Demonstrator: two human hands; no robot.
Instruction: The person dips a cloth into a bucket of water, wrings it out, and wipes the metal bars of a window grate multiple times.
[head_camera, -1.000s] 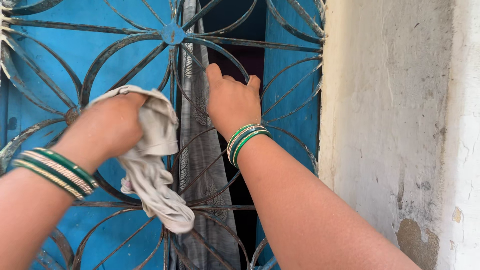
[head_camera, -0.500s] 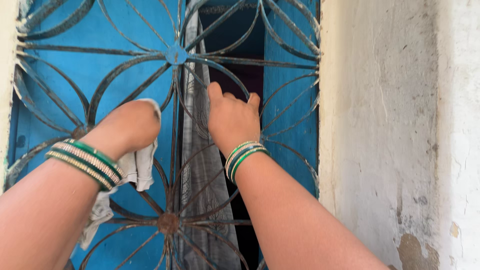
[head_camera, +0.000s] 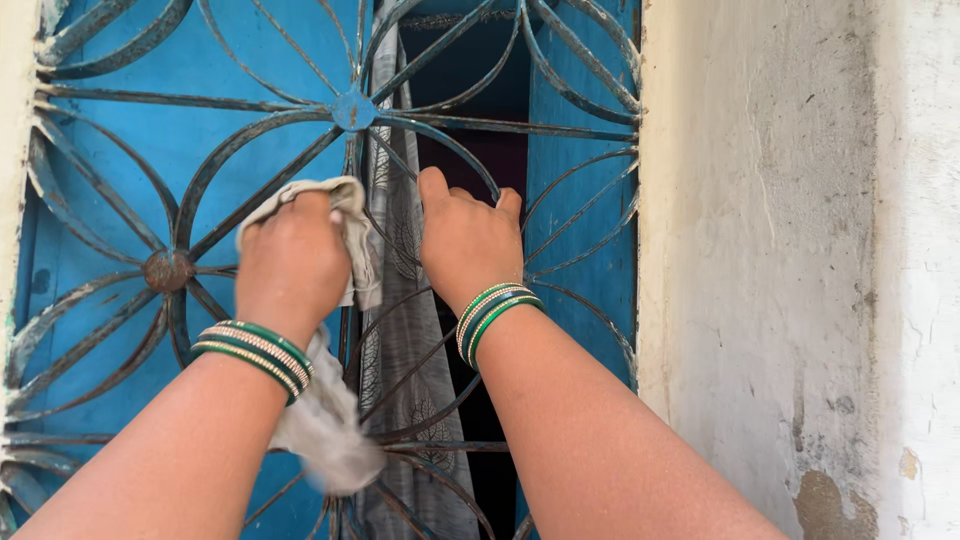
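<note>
1. Two hands are at one iron window grille (head_camera: 345, 110), painted blue.
2. The left hand (head_camera: 292, 262) has its fingers closed around one grey rag (head_camera: 330, 425), pressing it on the bars left of the centre post; the rag's loose end hangs below the wrist.
3. The right hand (head_camera: 467, 240) has its fingers curled over a curved bar.
4. Each wrist wears a stack of green and gold bangles (head_camera: 253, 355).
5. One patterned curtain (head_camera: 405, 340) hangs behind the grille, between two blue shutters (head_camera: 130, 150).
6. One plastered wall (head_camera: 780, 250) stands to the right.

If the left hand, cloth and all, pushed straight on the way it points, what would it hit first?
Probably the grille: the left hand already presses the cloth on its bars. Behind lies the blue shutter; depth is unclear.
</note>
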